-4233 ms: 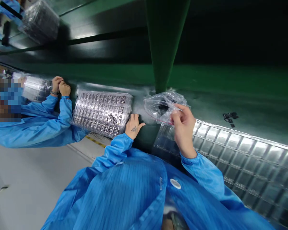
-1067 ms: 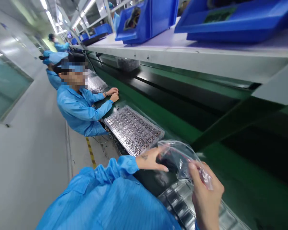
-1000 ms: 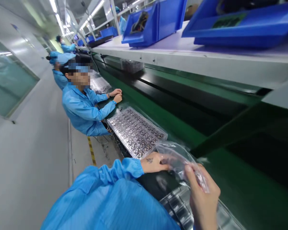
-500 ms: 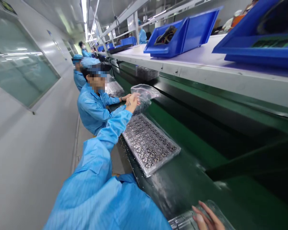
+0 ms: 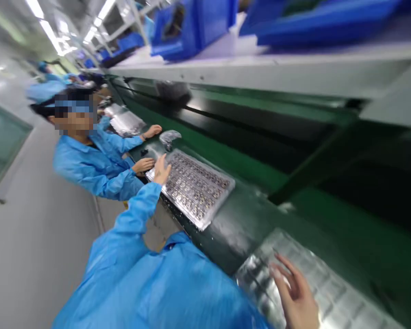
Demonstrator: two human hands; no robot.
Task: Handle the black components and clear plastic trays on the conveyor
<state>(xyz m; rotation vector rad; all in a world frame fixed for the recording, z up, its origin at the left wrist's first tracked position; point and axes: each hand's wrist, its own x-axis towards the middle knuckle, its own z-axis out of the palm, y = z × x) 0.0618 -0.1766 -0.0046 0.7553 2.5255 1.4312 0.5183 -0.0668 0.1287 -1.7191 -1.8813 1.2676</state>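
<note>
- We see a clear plastic tray filled with small dark circuit boards, lying flat on the dark green bench; we'd judge it light, slightly flexible and slippery, the boards fragile, so we'd grip opposite rims and keep it level.
- A soft, crumpled transparent bag lies just beyond its far end; we'd pinch its upper edge.
- Our left hand, fingers spread, grips nothing visible at that end; contact is unclear.
- Our right hand, loosely curled with thumb apart, shows nothing in its grasp over a clear compartmented plastic tray; we cannot tell whether it touches.
</note>
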